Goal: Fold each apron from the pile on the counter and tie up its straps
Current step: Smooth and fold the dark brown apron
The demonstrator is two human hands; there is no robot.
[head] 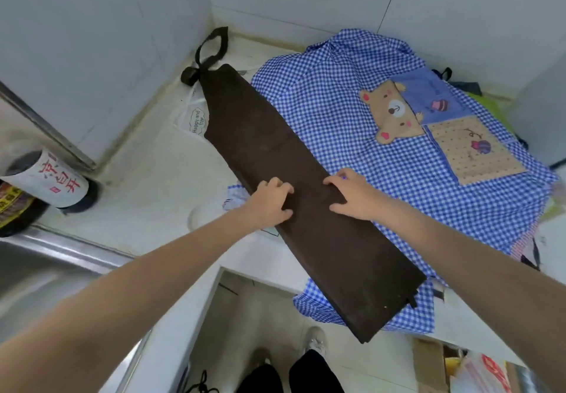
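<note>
Left hand (271,201) and right hand (352,196) rest side by side on brown apron (288,159), fingers curled, pressing cloth flat; whether pinching, cannot tell. Apron lies as long narrow strip on tabletop (159,178), likely pinned for crosswise fold. Straps (211,52) beyond hands, untied. Checked apron (337,110) underneath, right. Sink (46,270) left of hands, contents unseen.

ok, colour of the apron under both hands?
Plain dark brown apron; head view shows it best.

A long folded dark brown fabric apron (294,184) lies on the white counter (159,159), its right edge over the blue-and-white checked cloth apron (352,135); a white-labelled dark bottle (58,182) stands left of it.
</note>
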